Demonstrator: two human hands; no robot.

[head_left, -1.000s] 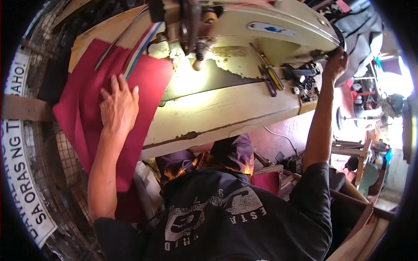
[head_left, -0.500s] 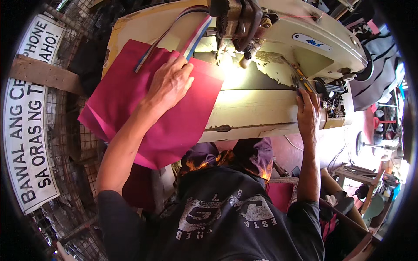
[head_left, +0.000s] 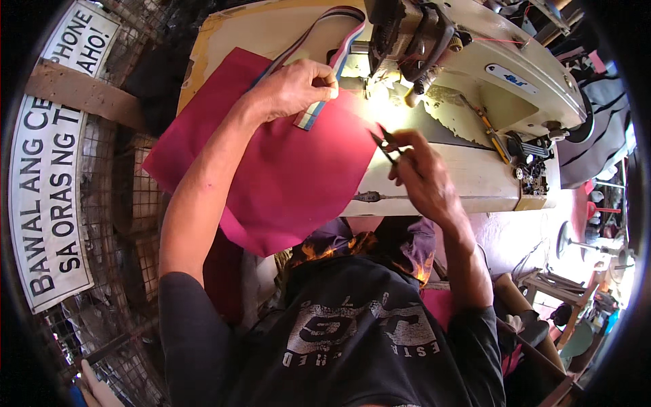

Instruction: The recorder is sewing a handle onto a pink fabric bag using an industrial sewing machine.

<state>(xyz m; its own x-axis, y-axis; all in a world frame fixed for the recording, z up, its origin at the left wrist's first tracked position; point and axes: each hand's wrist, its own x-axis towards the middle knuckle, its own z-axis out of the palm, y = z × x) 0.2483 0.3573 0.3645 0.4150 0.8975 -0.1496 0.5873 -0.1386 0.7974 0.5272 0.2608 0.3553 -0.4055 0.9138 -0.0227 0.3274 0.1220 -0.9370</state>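
My left hand (head_left: 302, 88) pinches a striped ribbon (head_left: 349, 44) near its cut end, over a magenta cloth (head_left: 285, 176). The ribbon loops up and back behind that hand, and its short end hangs below my fingers, with white, blue and red stripes. My right hand (head_left: 426, 176) grips small dark thread snips (head_left: 383, 140), their pointed blades apart beside the cloth's right edge. Spread over the left part of the sewing table, the cloth hangs down past the front edge. The needle area of the sewing machine (head_left: 498, 81) is brightly lit, just beyond my hands.
A slim yellow-and-black tool (head_left: 495, 136) lies on the machine bed beside the bobbin winder (head_left: 532, 152). The worn front edge of the table (head_left: 447, 193) runs close to my lap. Wire mesh (head_left: 146, 183) and a wooden board (head_left: 85, 93) stand at the left.
My right hand has come left from the right end of the machine bed and now holds the snips. My left hand has lifted the ribbon's end off the cloth and turned it toward the right.
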